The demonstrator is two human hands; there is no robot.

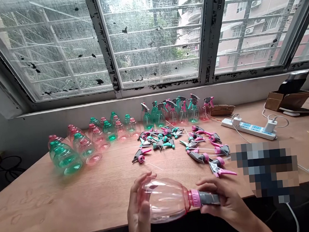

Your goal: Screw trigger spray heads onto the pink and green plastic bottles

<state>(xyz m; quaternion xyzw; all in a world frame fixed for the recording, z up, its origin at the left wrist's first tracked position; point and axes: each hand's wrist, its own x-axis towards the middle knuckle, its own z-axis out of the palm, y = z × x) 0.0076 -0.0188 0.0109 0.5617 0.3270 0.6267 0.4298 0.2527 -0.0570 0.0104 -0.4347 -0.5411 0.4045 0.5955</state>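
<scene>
A clear pink spray bottle [167, 199] lies sideways between my hands, above the table's front edge. My left hand [141, 207] is wrapped round its base end. The grey and pink spray head [208, 198] sits at the bottle's neck, and my right hand [226, 200] grips it. Its trigger is hidden by my fingers. Just beyond the bottle, loose spray heads [160, 142] in grey, pink and green lie scattered on the table. One grey and pink spray head [217, 169] rests close to my right hand.
Capless green and pink bottles [66, 158] stand at the left of the wooden table [96, 197]. Several bottles with spray heads [173, 114] line the back. A white power strip [249, 128] with cables, a cardboard box [274, 101] and a blurred-out patch [267, 167] are on the right.
</scene>
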